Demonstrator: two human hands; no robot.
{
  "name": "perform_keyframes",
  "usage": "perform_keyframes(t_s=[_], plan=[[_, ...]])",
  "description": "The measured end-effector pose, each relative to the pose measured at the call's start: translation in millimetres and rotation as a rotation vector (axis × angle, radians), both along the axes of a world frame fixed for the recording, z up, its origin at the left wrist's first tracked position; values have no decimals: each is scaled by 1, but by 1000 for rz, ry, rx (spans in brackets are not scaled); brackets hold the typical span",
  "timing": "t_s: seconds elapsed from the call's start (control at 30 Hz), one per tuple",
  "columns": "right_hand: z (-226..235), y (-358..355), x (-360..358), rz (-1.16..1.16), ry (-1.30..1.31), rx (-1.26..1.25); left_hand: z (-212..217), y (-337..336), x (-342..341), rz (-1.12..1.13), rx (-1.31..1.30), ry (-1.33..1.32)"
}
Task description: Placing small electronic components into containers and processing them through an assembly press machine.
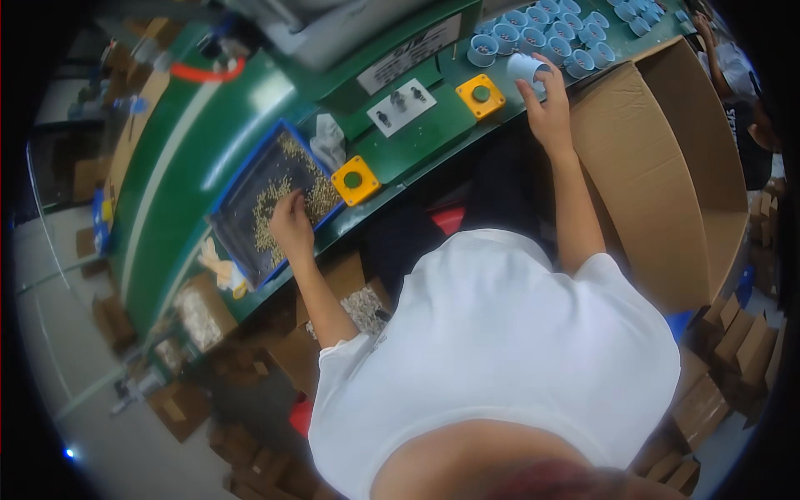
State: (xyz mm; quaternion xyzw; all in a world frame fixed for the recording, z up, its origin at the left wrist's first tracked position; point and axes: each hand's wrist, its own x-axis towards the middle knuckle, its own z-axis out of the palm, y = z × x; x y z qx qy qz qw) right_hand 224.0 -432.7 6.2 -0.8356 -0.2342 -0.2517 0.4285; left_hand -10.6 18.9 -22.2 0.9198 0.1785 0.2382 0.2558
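Observation:
My right hand [547,108] is wrapped round a light blue cup [524,68], which it holds tilted above the bench edge. Over a shallow blue-rimmed tray [237,185], my left hand [292,223] reaches down with its fingers drawn together. Whatever is between those fingers is too small to make out. Many small beige pieces [321,198] lie scattered and heaped around it on the tray's dark bottom. Just beyond my right hand, several more light blue cups [532,37] stand in rows, with small pieces inside.
Two yellow boxes with green buttons, one [356,180] beside the tray and one [480,95] nearer the cups, flank a switch panel [402,107]. A large open cardboard box [642,158] stands at the right. Gloves [221,268] lie beyond the tray's left corner. Another person [737,92] is at far right.

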Motion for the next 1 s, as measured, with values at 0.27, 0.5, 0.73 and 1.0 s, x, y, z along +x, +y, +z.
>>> perform_keyframes(t_s=[0.27,0.5,0.73,1.0], plan=[[75,125,-54,250,111,114,6,-7,-4,35,24,39],[66,148,-35,143,-249,-105,7,-14,-4,78,-30,37],[69,145,-38,135,-259,-99,7,-13,-3,36,-1,-68],[69,154,-32,149,-295,-81,9,-13,-5,63,-57,-8]])
